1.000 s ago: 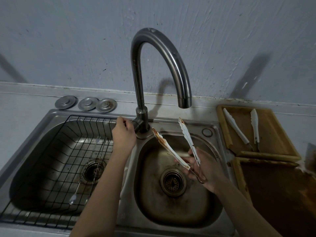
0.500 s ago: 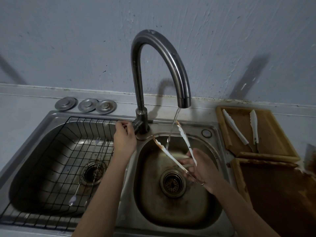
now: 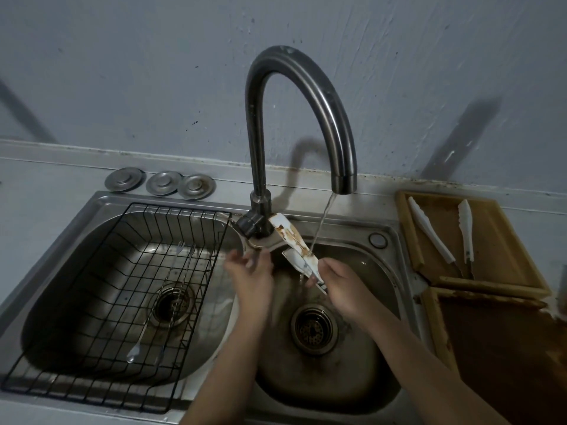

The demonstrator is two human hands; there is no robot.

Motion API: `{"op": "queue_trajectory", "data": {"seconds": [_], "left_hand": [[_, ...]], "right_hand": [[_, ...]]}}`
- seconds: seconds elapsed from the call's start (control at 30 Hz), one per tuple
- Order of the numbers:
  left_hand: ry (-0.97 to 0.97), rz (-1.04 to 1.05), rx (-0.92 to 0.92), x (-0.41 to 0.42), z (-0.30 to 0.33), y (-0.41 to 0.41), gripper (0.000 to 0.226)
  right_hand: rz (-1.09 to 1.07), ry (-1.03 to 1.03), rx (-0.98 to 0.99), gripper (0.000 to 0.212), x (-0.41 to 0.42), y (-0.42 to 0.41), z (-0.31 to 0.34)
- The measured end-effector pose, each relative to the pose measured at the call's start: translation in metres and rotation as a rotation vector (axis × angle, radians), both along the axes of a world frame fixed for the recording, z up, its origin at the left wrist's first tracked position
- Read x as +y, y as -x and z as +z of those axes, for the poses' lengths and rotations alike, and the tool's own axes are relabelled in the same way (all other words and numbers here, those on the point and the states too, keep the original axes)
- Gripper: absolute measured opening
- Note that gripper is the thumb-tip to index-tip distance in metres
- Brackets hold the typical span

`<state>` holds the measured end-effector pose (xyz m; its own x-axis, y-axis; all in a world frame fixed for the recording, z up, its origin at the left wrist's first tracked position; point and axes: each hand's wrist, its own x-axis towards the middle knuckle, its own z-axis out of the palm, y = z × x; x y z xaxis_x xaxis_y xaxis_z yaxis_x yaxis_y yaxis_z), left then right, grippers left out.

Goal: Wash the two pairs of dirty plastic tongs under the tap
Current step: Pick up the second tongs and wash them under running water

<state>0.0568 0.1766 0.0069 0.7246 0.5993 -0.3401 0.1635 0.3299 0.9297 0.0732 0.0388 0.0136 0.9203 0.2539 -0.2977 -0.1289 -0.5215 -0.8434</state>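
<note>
Rinsing step, first pair – right hand [image 3: 343, 286] closed round the hinge end of the dirty tongs [image 3: 294, 246], tips pointing up and back toward the tap [image 3: 306, 96], the stream [image 3: 322, 222] landing about mid-length on the stained arm. Brown smears on the upper arm not yet off. Left hand [image 3: 251, 271] empty, fingers loosely spread, just beside the tongs over the right basin [image 3: 380, 357] (looks about to rub). Next move, as I judge it: left fingers scrub the stained faces under the water, turning the tongs so both arms get wet. Second pair of tongs [image 3: 441, 234] lies on the wooden tray [image 3: 503, 240] right of the sink, well apart, unwashed. Left basin holds a wire rack [image 3: 92, 302] with a fork [image 3: 171, 271] – nothing blocks the hands; three metal plugs [image 3: 159, 182] sit behind on the table
</note>
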Motion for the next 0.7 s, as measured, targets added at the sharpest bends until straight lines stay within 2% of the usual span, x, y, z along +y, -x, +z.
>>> {"op": "queue_trajectory", "data": {"seconds": [0.07,0.1,0.2,0.3,0.7], "left_hand": [[-0.130,0.023,0.027,0.020,0.004,-0.012,0.063],[-0.225,0.004,0.048,0.029,0.005,-0.018,0.064],[-0.394,-0.082,0.112,0.045,0.014,-0.033,0.043],[-0.498,-0.109,0.186,0.047,0.019,-0.043,0.036],[-0.520,-0.151,0.163,0.048,0.017,-0.040,0.033]], "right_hand": [[0.016,0.011,-0.004,0.040,0.002,0.000,-0.001],[0.023,0.012,-0.004,0.040,0.002,0.000,-0.002],[0.040,0.018,0.016,0.040,0.002,0.001,-0.006],[0.028,0.029,0.003,0.041,0.002,0.002,-0.007],[0.017,-0.004,0.009,0.040,0.000,0.003,-0.011]]}}
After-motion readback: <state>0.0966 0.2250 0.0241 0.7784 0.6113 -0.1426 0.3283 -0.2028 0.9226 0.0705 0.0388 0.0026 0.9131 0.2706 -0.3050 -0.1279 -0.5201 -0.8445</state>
